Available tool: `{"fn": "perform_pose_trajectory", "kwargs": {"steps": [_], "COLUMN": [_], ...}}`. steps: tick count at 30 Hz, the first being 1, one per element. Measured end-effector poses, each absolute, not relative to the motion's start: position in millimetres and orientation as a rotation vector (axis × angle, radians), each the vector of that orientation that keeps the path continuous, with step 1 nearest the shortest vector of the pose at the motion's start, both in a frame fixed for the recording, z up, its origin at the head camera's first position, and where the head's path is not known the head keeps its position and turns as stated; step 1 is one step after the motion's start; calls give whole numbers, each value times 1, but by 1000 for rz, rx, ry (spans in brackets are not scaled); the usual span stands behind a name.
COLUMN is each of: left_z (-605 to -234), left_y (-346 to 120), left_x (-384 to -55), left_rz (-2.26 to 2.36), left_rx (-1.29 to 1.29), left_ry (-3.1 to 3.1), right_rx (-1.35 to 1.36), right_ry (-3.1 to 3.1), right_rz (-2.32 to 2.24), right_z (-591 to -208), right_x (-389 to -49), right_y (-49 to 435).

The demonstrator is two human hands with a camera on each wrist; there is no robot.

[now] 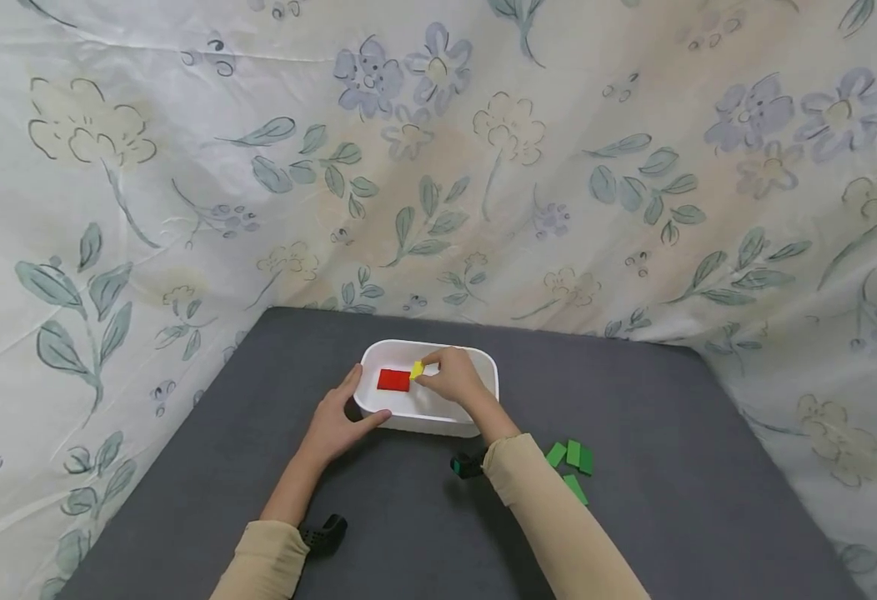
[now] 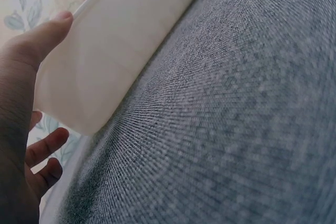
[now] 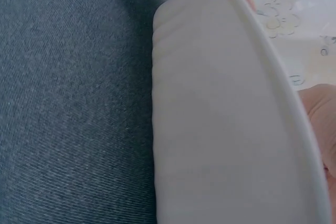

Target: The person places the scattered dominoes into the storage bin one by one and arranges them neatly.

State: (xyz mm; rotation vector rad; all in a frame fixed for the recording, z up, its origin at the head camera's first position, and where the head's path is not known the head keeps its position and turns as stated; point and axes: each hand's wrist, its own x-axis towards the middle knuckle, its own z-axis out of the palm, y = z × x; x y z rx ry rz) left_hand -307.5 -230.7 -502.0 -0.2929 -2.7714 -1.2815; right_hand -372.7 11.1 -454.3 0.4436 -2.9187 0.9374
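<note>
A white plastic tub (image 1: 423, 427) with rounded corners stands on the grey cloth. My left hand (image 1: 333, 422) spans its near left corner, the thumb along the near rim and the fingers along the left end. In the left wrist view the thumb (image 2: 56, 23) lies at the rim, and the other fingers are spread beside the end wall. Inside the tub, my right hand (image 1: 453, 377) pinches a small yellow block (image 1: 417, 370) between thumb and fingertips. Just left of it, a red rectangle of blocks (image 1: 393, 380) lies flat on the tub floor. The tub wall (image 3: 220, 108) hides the blocks in the right wrist view.
Several green blocks (image 1: 573, 453) lie loose on the cloth (image 1: 633, 433), right of the tub and beside the right forearm. A flowered curtain (image 1: 438, 167) hangs behind the table and on both sides. Black wrist cameras (image 1: 323, 533) are strapped under both forearms.
</note>
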Motion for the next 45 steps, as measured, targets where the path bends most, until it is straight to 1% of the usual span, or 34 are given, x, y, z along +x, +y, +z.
{"fn": "perform_pose_trajectory", "kwargs": {"steps": [24,33,45], "left_z": [-500,-502,-505], "left_y": [-228,-229,-229], "left_x": [-310,-309,-307], "left_rz": [-1246,-1250,-1255], "left_rx": [-284,-260,-293], "left_ry": [-2775,-2785,-2759], "right_rx": [352,363,367], "right_ry": [-3078,-3081,-3070], "right_rz": [1008,1017,991], "right_z": [-470,-473,-473], "right_x": [-386,-385,-383], "right_y": [5,2,3]}}
